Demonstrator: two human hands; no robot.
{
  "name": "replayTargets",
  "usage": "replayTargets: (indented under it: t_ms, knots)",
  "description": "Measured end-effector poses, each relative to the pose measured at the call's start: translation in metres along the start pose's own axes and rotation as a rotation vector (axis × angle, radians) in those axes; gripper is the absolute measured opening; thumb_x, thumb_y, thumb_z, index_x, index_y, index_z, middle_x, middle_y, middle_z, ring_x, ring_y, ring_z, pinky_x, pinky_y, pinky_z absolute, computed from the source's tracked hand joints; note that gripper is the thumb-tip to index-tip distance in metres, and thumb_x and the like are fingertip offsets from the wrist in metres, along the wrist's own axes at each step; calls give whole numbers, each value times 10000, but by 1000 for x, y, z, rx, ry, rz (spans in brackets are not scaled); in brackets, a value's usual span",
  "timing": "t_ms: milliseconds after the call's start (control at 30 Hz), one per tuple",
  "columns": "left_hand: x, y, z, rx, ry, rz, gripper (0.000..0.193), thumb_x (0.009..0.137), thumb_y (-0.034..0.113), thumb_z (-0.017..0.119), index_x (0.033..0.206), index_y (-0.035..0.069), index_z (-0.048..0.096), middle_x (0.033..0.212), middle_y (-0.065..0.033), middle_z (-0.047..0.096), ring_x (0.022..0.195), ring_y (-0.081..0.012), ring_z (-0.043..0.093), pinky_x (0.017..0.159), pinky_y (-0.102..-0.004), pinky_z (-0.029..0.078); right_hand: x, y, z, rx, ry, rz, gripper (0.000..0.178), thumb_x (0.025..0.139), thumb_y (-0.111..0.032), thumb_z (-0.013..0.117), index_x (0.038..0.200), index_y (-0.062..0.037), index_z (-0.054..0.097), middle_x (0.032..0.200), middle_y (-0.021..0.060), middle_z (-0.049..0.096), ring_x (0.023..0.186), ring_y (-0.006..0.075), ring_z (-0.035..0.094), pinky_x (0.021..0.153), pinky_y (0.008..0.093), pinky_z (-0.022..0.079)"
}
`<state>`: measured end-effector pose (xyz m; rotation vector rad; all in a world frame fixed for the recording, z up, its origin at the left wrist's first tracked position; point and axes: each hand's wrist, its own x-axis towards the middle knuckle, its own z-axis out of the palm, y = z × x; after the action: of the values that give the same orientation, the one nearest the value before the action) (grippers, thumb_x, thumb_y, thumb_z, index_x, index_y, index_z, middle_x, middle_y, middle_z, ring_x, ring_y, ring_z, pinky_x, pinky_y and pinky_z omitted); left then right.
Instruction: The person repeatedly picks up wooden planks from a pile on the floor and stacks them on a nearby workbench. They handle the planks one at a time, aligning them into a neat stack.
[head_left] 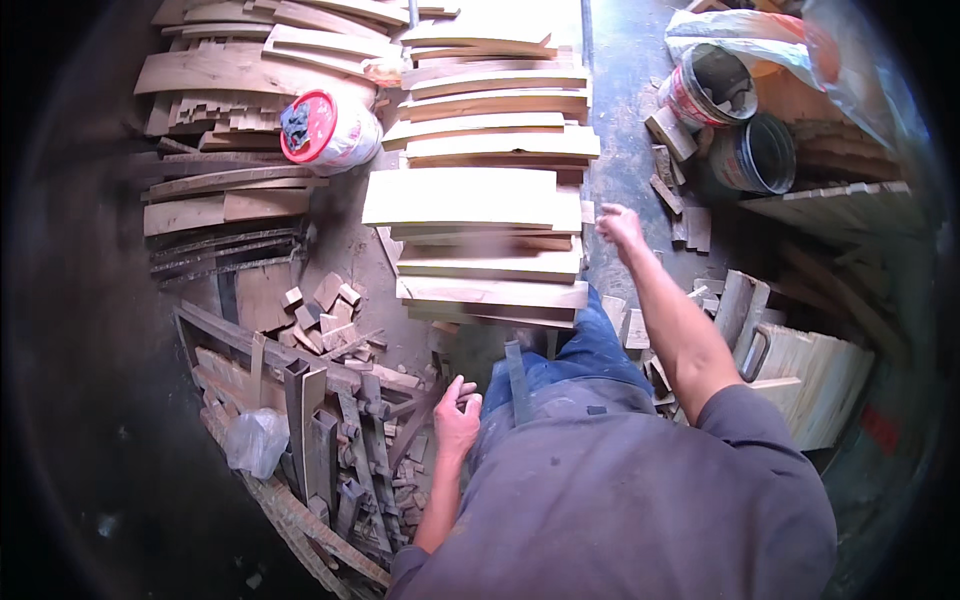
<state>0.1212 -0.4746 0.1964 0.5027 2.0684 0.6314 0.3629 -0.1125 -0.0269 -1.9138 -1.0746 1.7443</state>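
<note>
Right hand (622, 227) hovers beside boards (470, 200), bucket (352, 138) print blurred.

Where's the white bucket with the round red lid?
In the head view's upper left: the white bucket with the round red lid is between brown wooden boards on its left and the stack of pale wooden boards on its right.

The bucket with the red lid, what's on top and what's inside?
The red lid has something dark on it, too unclear to name. The lid covers the bucket, so its inside can't be seen.
</note>
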Motion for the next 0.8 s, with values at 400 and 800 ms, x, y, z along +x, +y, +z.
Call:
replayTargets:
  t_ms: [400, 800]
  knots:
    - [64, 8, 33, -79, -38, -21, 526, 889, 65, 662, 1374, -84, 520, 1151, -166, 714, 991, -179, 688, 904, -316, 540, 39, -48, 29, -71, -176, 255, 792, 830, -120, 700, 1544, -48, 366, 1189, 137, 651, 978, 208, 614, 789, 359, 500]
    - [247, 27, 28, -873, -51, -250, 845, 926, 94, 630, 1571, -58, 106, 1084, -144, 673, 944, -191, 640, 813, -326, 526, 49, -28, 61, -43, -190, 216, 652, 751, -88, 708, 1360, 65, 530, 1192, 199, 679, 1051, 306, 669, 861, 393, 572]
